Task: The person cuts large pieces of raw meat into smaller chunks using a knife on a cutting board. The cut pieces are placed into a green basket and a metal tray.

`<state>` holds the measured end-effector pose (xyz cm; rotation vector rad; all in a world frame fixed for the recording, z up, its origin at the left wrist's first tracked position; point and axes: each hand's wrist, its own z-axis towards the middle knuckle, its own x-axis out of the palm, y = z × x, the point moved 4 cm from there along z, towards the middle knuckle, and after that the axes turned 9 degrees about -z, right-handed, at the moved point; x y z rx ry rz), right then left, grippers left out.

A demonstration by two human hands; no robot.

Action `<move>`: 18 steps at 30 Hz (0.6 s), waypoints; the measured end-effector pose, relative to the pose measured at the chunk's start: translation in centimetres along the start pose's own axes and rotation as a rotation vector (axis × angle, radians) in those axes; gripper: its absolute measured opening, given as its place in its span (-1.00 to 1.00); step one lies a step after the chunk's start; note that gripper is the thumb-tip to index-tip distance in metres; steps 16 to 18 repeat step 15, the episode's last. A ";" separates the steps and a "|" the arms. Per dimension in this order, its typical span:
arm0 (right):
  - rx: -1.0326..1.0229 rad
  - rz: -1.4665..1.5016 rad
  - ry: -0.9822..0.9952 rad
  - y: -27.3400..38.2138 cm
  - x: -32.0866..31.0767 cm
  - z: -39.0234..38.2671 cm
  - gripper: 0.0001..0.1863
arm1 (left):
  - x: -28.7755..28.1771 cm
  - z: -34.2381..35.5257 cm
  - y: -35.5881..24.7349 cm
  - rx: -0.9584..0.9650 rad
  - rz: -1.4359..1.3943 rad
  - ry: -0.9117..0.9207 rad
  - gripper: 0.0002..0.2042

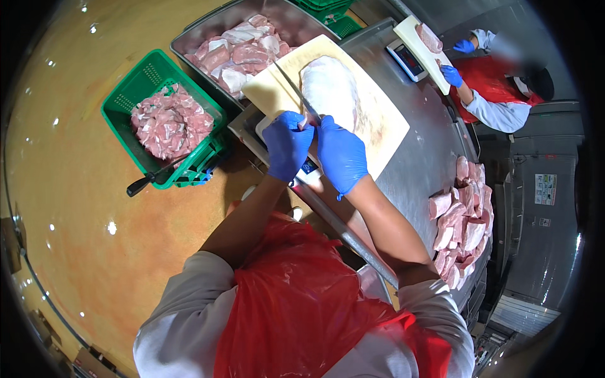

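Note:
A large pale slab of meat [328, 88] with a whitish fatty surface lies on the cream cutting board [387, 129]. My right hand [342, 154], in a blue glove, is closed round the handle of a knife. The knife's long blade [291, 83] points away and to the left, passing beside the slab's left edge. Close by on the left, my left hand [287, 143], also gloved in blue, is closed on a small pinkish scrap of meat [304, 122] near the base of the blade. The knife's handle is mostly hidden in my right hand.
A metal bin [189, 43] of meat pieces stands beyond the board. To the left, a green basket [120, 120] holds meat trimmings, with a black-handled tool [142, 184] across its rim. Cut meat [463, 220] is piled at right. A co-worker [491, 88] handles meat over a scale [406, 61].

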<state>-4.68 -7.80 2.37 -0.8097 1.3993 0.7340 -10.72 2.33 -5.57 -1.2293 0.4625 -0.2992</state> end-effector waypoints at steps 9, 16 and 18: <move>-0.052 -0.314 0.333 -8.9 1.8 -8.4 -0.78 | -1.0 -0.4 0.5 -0.051 -0.002 0.057 -0.91; -0.080 -0.384 0.450 -15.5 0.0 -12.6 -0.58 | -5.3 -0.3 3.0 -0.107 -0.021 -0.028 -0.90; -0.080 -0.384 0.450 -15.5 0.0 -12.6 -0.58 | -5.3 -0.3 3.0 -0.107 -0.021 -0.028 -0.90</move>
